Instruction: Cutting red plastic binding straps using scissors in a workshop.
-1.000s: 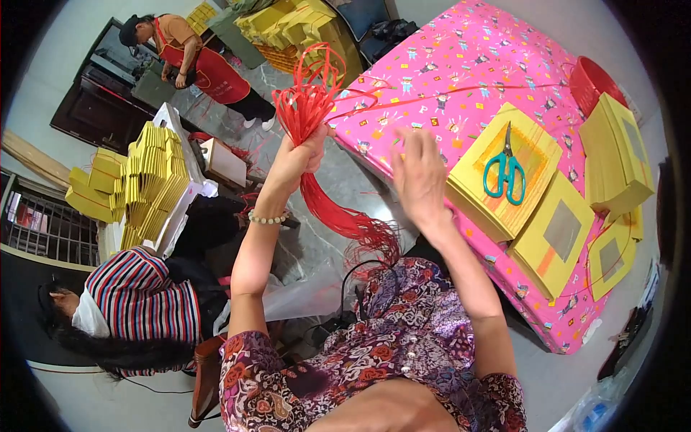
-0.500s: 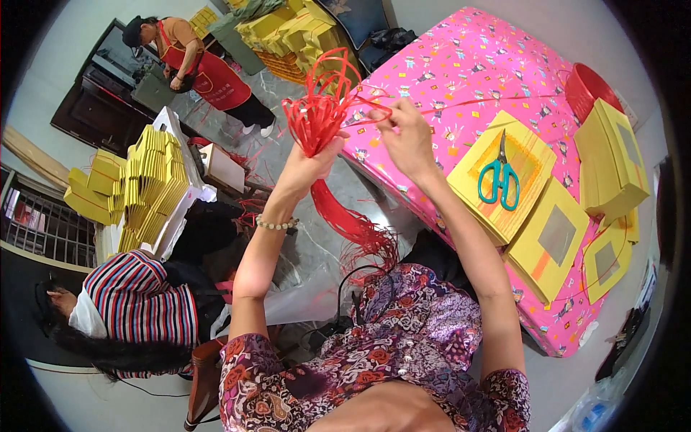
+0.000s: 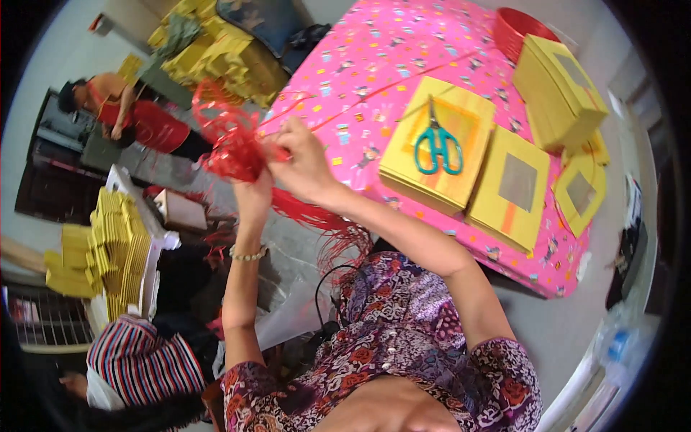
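Observation:
My left hand (image 3: 252, 198) is closed around a bundle of shiny red plastic ribbon strips (image 3: 234, 158), whose looped tops stick up above the fist. The long loose ends (image 3: 335, 227) trail down to the right, under my right forearm. Pressed close to the bundle's right side, my right hand (image 3: 302, 162) is closed with its fingers pinching red strip. A single strand (image 3: 396, 92) runs from near that hand across the pink table toward the red basket (image 3: 522, 32). Teal-handled scissors (image 3: 437, 150) lie on a stack of yellow paper pieces (image 3: 403, 165), right of my hands.
More yellow stacks (image 3: 507, 191) and an upright yellow block (image 3: 558, 93) occupy the right of the pink-covered table (image 3: 345, 137). Folded yellow paper (image 3: 119, 245) fills a white table at left. A person in a red apron (image 3: 147, 122) stands behind; another in stripes (image 3: 147, 360) sits near left.
My view has swung, so the table sits further left. My right hand has come in against the red bundle, where before it was apart at its right. The left hand keeps its hold.

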Demonstrator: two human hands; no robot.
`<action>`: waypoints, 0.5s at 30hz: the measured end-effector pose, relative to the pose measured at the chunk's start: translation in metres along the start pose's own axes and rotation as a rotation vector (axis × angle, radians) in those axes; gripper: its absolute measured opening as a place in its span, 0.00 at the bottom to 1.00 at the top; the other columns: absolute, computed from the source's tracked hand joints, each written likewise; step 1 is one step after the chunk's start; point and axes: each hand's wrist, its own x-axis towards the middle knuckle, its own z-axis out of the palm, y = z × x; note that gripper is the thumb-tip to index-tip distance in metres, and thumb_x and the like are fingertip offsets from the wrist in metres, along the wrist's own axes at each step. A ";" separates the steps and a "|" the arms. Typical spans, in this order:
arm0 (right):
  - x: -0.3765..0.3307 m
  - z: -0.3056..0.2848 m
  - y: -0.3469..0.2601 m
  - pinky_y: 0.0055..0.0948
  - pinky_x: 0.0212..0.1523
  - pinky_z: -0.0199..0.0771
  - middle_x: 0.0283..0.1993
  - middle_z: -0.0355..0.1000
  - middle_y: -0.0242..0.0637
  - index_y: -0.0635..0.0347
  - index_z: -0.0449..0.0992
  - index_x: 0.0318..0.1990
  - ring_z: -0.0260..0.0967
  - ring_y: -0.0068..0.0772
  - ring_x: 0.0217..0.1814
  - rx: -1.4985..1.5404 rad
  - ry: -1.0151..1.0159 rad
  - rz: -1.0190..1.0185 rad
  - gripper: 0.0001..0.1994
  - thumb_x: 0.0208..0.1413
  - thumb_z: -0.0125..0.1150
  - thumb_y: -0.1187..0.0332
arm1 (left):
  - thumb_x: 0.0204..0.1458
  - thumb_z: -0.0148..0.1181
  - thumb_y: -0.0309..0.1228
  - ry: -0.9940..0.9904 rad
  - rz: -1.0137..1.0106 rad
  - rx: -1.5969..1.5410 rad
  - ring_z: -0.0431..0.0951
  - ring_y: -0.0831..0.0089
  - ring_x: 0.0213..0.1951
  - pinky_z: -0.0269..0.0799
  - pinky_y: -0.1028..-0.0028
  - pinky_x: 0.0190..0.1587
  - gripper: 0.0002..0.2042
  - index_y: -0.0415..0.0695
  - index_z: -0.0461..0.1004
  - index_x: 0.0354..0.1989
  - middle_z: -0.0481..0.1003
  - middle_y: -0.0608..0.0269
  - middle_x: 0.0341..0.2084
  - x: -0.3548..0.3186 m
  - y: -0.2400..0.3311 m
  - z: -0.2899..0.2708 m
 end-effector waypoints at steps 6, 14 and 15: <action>-0.015 -0.009 -0.010 0.35 0.37 0.62 0.39 0.62 0.45 0.64 0.73 0.46 0.61 0.41 0.40 -0.053 -0.021 -0.054 0.20 0.51 0.59 0.59 | 0.59 0.47 0.27 0.137 -0.056 -0.189 0.68 0.80 0.38 0.66 0.78 0.42 0.07 0.40 0.67 0.43 0.69 0.66 0.38 0.012 0.010 -0.008; -0.067 0.008 0.076 0.44 0.54 0.53 0.53 0.58 0.51 0.69 0.62 0.54 0.53 0.50 0.55 -0.367 -0.366 -0.061 0.33 0.51 0.55 0.48 | 0.62 0.43 0.37 -0.001 -0.036 -0.825 0.50 0.85 0.14 0.50 0.83 0.20 0.10 0.48 0.64 0.31 0.52 0.76 0.12 0.049 0.085 -0.031; -0.085 0.013 0.084 0.46 0.55 0.52 0.53 0.57 0.54 0.71 0.61 0.53 0.52 0.52 0.56 -0.278 -0.427 -0.056 0.34 0.51 0.55 0.47 | 0.62 0.43 0.37 0.025 -0.007 -0.740 0.49 0.85 0.14 0.48 0.83 0.18 0.10 0.47 0.64 0.30 0.52 0.75 0.13 0.054 0.091 -0.035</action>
